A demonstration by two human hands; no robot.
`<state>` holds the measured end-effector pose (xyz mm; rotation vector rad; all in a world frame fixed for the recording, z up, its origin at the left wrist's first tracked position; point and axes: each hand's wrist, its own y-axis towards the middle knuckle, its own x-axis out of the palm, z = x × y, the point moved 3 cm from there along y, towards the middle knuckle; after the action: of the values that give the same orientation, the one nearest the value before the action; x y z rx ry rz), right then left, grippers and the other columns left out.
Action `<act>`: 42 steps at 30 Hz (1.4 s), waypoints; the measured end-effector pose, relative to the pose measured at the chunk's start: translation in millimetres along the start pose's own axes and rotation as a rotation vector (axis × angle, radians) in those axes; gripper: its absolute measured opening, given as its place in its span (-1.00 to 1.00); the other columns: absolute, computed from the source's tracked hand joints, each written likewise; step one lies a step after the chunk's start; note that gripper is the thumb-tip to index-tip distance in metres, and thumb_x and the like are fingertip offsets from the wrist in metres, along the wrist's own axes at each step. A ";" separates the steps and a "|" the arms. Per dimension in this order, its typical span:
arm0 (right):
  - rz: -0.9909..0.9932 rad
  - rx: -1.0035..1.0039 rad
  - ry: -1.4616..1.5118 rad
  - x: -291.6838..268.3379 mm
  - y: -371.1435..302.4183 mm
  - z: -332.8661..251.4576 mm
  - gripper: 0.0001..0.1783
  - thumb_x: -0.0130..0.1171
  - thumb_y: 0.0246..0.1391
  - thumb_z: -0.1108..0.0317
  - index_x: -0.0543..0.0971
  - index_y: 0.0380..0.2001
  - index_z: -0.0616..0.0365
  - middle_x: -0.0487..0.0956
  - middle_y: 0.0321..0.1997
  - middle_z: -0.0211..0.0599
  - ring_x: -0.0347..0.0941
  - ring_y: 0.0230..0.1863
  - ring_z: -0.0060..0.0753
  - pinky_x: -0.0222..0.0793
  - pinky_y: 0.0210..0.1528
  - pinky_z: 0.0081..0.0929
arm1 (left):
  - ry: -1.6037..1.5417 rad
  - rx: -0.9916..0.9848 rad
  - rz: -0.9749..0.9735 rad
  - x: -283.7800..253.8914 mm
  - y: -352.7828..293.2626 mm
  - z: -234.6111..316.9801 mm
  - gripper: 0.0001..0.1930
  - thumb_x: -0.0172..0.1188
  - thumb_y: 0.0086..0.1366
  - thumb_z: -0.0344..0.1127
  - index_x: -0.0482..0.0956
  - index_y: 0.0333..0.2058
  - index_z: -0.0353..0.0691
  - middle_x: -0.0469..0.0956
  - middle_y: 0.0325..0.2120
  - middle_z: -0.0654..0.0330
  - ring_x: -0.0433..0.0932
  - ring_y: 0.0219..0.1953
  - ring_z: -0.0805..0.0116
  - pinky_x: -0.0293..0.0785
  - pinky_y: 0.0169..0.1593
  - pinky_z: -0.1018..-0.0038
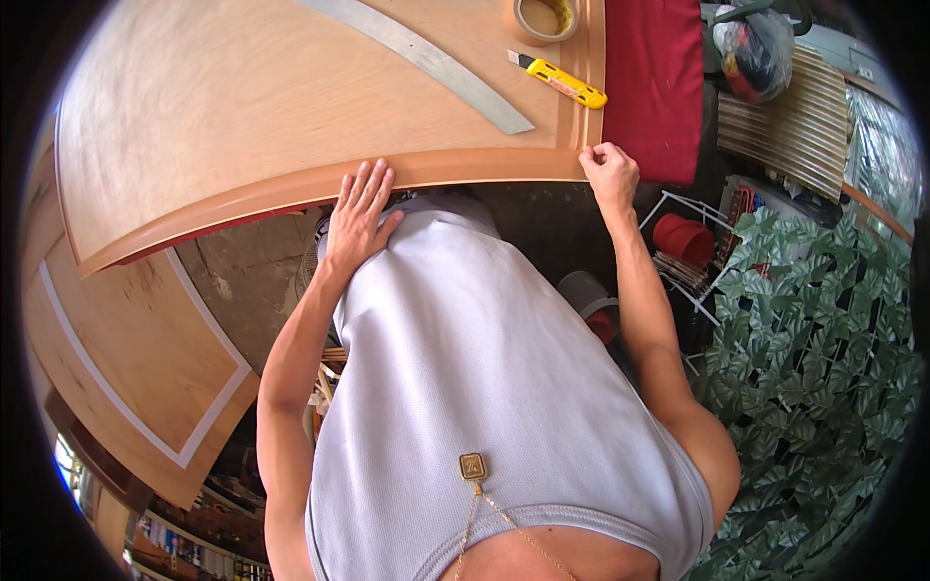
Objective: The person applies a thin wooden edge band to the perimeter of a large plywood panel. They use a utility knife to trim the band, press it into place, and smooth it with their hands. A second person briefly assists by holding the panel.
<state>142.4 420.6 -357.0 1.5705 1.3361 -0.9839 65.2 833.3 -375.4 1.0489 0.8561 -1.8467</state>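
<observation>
The top edge cuts off the wooden panel (291, 107), the metal strip (421, 58) and the tape roll (537, 40). Whether the right hand (613, 176) pinches anything between its curled fingers cannot be told. The panel hides part of the red cloth (654, 97). The plastic bag (760, 53) has unclear contents; items on the lower-left shelves (199, 554) are too small to identify.

Head-mtd fisheye cam looks dn, panel (271, 97) close.
</observation>
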 end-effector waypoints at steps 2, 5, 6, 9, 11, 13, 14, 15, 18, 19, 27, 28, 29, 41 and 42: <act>-0.027 0.033 -0.025 -0.6 1.7 -2.7 -0.87 0.30 -0.10 0.33 0.57 -0.53 0.13 0.57 -0.55 -0.20 0.53 -0.53 -0.04 0.45 -0.49 -0.18 | 0.006 0.001 -0.003 -1.9 -0.8 -2.0 -0.28 0.07 0.34 0.02 0.10 0.37 -0.11 0.04 0.41 0.17 -0.07 0.45 0.19 -0.17 0.45 0.16; -0.054 0.052 -0.082 -7.8 -4.7 -11.9 -0.88 0.28 -0.03 0.31 0.57 -0.46 0.10 0.54 -0.48 -0.23 0.54 -0.43 -0.06 0.46 -0.44 -0.17 | 0.010 -0.008 0.001 -6.7 -3.7 -5.2 -0.29 0.07 0.34 0.02 0.11 0.37 -0.10 0.05 0.40 0.19 -0.06 0.45 0.20 -0.17 0.45 0.17; -0.040 0.013 -0.095 -10.8 -10.7 -16.4 -0.89 0.26 0.00 0.31 0.57 -0.43 0.08 0.53 -0.45 -0.24 0.53 -0.39 -0.07 0.46 -0.41 -0.17 | 0.009 -0.021 0.007 -7.4 -7.2 -9.3 -0.29 0.07 0.34 0.01 0.11 0.37 -0.10 0.05 0.40 0.19 -0.06 0.45 0.20 -0.17 0.45 0.16; -0.034 -0.055 -0.099 -17.8 -28.1 -25.1 -0.91 0.22 0.06 0.32 0.58 -0.35 0.05 0.47 -0.39 -0.25 0.51 -0.29 -0.09 0.47 -0.35 -0.19 | 0.000 -0.068 0.013 -12.1 -13.7 -17.4 -0.30 0.06 0.35 0.00 0.11 0.37 -0.10 0.05 0.40 0.19 -0.05 0.45 0.20 -0.16 0.44 0.16; -0.060 -0.067 -0.098 -17.0 -35.3 -25.3 -0.90 0.20 0.10 0.34 0.59 -0.30 0.04 0.49 -0.38 -0.25 0.52 -0.30 -0.09 0.48 -0.32 -0.21 | -0.017 -0.095 0.001 -16.5 -16.7 -20.5 -0.31 0.07 0.35 -0.04 0.11 0.37 -0.13 0.05 0.40 0.13 -0.06 0.45 0.15 -0.17 0.44 0.13; -0.079 -0.055 -0.068 -13.7 -40.7 -21.5 -0.90 0.20 0.10 0.34 0.59 -0.29 0.04 0.53 -0.37 -0.24 0.54 -0.33 -0.08 0.48 -0.33 -0.21 | -0.014 -0.098 -0.002 -18.1 -18.9 -24.3 -0.31 0.07 0.35 -0.04 0.11 0.37 -0.13 0.04 0.40 0.13 -0.06 0.45 0.15 -0.18 0.44 0.14; -0.089 -0.049 -0.053 -12.3 -42.3 -21.1 -0.89 0.20 0.10 0.34 0.59 -0.29 0.04 0.56 -0.36 -0.24 0.55 -0.35 -0.08 0.48 -0.34 -0.21 | -0.013 -0.100 -0.003 -18.9 -19.8 -25.9 -0.31 0.07 0.35 -0.04 0.11 0.37 -0.13 0.04 0.40 0.13 -0.06 0.45 0.15 -0.18 0.44 0.14; -0.084 -0.035 -0.055 -11.7 -43.1 -21.6 -0.89 0.19 0.11 0.34 0.59 -0.28 0.05 0.58 -0.36 -0.24 0.56 -0.36 -0.08 0.49 -0.35 -0.21 | -0.003 -0.105 -0.002 -19.6 -20.5 -26.6 -0.32 0.06 0.36 -0.03 0.11 0.37 -0.12 0.05 0.40 0.15 -0.06 0.45 0.15 -0.17 0.44 0.14; -0.094 0.011 -0.055 -10.3 -42.5 -24.8 -0.87 0.16 0.12 0.32 0.59 -0.27 0.05 0.62 -0.37 -0.23 0.59 -0.39 -0.06 0.49 -0.36 -0.21 | 0.014 -0.119 0.004 -21.3 -22.3 -28.6 -0.33 0.04 0.36 -0.01 0.13 0.36 -0.11 0.06 0.40 0.18 -0.05 0.45 0.17 -0.15 0.44 0.15; -0.115 0.031 -0.051 -10.1 -40.9 -26.7 -0.87 0.15 0.13 0.32 0.59 -0.26 0.05 0.63 -0.38 -0.23 0.59 -0.39 -0.06 0.50 -0.37 -0.21 | 0.014 -0.123 0.007 -21.3 -23.2 -30.2 -0.33 0.04 0.36 -0.01 0.13 0.36 -0.11 0.06 0.40 0.17 -0.04 0.45 0.16 -0.15 0.44 0.15; -0.130 0.015 -0.026 3.4 -42.0 -71.4 -0.86 0.16 0.11 0.31 0.62 -0.30 0.10 0.63 -0.52 -0.16 0.60 -0.47 -0.06 0.49 -0.42 -0.22 | 0.002 -0.176 0.043 -27.0 -39.6 -60.2 -0.33 0.04 0.36 -0.06 0.10 0.38 -0.09 0.05 0.40 0.16 -0.07 0.45 0.14 -0.20 0.44 0.14; -0.130 0.003 -0.011 7.2 -43.7 -79.1 -0.86 0.16 0.11 0.32 0.62 -0.30 0.10 0.63 -0.52 -0.16 0.60 -0.47 -0.06 0.49 -0.43 -0.22 | 0.008 -0.180 0.044 -28.1 -42.2 -64.7 -0.33 0.04 0.36 -0.06 0.11 0.38 -0.09 0.05 0.40 0.16 -0.06 0.45 0.14 -0.20 0.44 0.14; -0.131 -0.009 0.005 11.7 -46.5 -86.8 -0.86 0.17 0.11 0.32 0.62 -0.30 0.10 0.63 -0.52 -0.16 0.60 -0.47 -0.06 0.49 -0.43 -0.23 | 0.014 -0.184 0.044 -29.4 -45.0 -69.3 -0.33 0.04 0.36 -0.06 0.11 0.38 -0.09 0.05 0.40 0.16 -0.06 0.45 0.14 -0.20 0.44 0.14; -0.226 -0.012 -0.020 71.8 -69.1 -234.4 -0.83 0.22 0.03 0.29 0.62 -0.31 0.09 0.64 -0.51 -0.14 0.61 -0.44 -0.06 0.50 -0.40 -0.19 | 0.052 -0.221 0.182 -56.7 -124.9 -190.9 -0.38 0.03 0.38 -0.03 0.16 0.36 0.02 0.07 0.40 0.20 -0.03 0.44 0.17 -0.13 0.42 0.12; -0.231 -0.017 -0.023 76.6 -71.6 -248.8 -0.83 0.22 0.03 0.29 0.62 -0.30 0.10 0.64 -0.51 -0.14 0.61 -0.44 -0.06 0.50 -0.39 -0.19 | 0.050 -0.219 0.200 -58.4 -131.9 -201.3 -0.39 0.03 0.37 -0.02 0.18 0.35 0.04 0.08 0.39 0.21 -0.02 0.44 0.18 -0.12 0.42 0.13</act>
<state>93.1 686.0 -349.2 1.4097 1.5308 -1.1235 32.5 1078.5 -387.2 1.0062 0.9246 -1.5297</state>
